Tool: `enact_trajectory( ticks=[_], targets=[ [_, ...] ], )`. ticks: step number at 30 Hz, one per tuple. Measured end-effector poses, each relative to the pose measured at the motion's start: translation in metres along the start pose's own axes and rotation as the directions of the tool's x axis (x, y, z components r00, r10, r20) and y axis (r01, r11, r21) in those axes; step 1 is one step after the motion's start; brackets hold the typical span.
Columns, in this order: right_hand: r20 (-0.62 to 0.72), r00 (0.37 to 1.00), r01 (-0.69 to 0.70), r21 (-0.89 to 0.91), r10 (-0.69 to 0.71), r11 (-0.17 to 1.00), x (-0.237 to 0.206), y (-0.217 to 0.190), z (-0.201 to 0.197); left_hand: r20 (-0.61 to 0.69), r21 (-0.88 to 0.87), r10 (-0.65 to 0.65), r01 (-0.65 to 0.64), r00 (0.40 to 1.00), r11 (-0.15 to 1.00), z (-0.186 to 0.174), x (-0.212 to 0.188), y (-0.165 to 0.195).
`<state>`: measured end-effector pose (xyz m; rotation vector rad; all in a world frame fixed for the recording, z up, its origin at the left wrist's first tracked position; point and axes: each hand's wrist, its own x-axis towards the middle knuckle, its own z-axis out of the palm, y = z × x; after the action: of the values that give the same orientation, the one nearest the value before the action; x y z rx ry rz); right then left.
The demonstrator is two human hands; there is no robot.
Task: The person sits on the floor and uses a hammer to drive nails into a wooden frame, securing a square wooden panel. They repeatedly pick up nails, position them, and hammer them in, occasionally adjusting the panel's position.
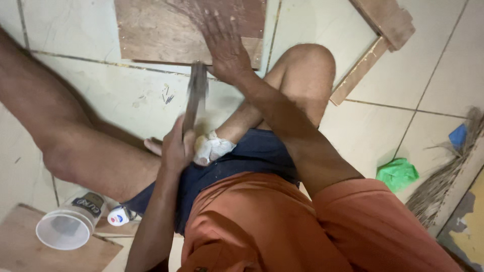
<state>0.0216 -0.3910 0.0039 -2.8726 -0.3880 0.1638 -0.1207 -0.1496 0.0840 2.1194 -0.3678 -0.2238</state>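
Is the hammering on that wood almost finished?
Hard to tell. The right hand presses flat on the wooden board on the floor. The left hand grips a blurred hammer. Small nails lie loose nearby. More wood pieces lie untouched.

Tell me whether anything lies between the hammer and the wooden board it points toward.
Nothing visible does. The left hand holds the hammer above bare tiled floor short of the wooden board. The right hand rests on the board beside the hammer's head, not across its path.
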Motion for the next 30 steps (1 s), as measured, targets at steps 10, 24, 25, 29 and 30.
enact_trajectory(
  ticks=[10,24,25,29,30],
  targets=[
    [0.209,0.976,-0.050,-0.081,0.066,0.995,0.000,-0.005,-0.008,-0.026,-0.080,0.086,-0.088,0.996,0.993,0.001,-0.009,-0.015],
    [0.169,0.984,-0.065,0.004,0.063,0.998,0.001,-0.005,-0.004,-0.037,-0.021,-0.038,0.038,0.999,0.999,-0.007,0.004,-0.002],
    [0.146,0.988,-0.047,-0.007,0.048,0.999,0.001,-0.005,-0.002,-0.015,-0.016,-0.149,0.149,0.989,0.989,-0.003,0.010,-0.007],
    [0.146,0.988,-0.036,-0.072,0.047,0.997,0.000,-0.002,-0.001,-0.024,-0.104,-0.386,0.381,0.922,0.919,0.004,0.012,-0.016],
    [0.179,0.983,-0.034,-0.074,0.046,0.997,-0.001,-0.004,0.000,-0.057,-0.145,-0.418,0.407,0.906,0.902,0.002,0.008,-0.016]
  ],
)
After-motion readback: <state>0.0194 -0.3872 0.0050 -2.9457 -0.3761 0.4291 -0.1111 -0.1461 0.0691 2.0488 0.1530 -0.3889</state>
